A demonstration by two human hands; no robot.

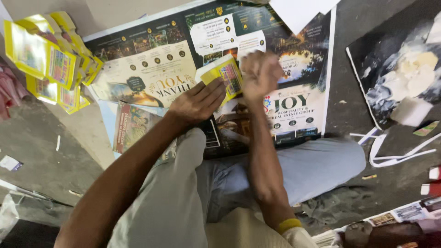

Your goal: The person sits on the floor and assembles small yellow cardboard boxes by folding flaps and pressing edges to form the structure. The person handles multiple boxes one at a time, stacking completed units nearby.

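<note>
The person sits cross-legged on the floor over a large printed poster [151, 69] spread as a work surface. The left hand [197, 103] lies flat, fingers extended and pressing on the lower edge of a small yellow paper packet [225, 76] that rests on the poster just in front of the knees. The right hand [259, 73] is clenched into a fist right beside the packet's far edge, blurred; whether it pinches a flap or merely presses cannot be told. Judging by the layout, this packet is one in a run: a pile of similar yellow packets [50, 59] already sits well apart at the upper left, which looks like finished output. At the far right a dark sheet [367, 78] bears a whitish paste-like mass [413, 78], apparently the glue supply. The packet in hand seems mid-way, being folded or pressed, and not yet added to the pile
</note>
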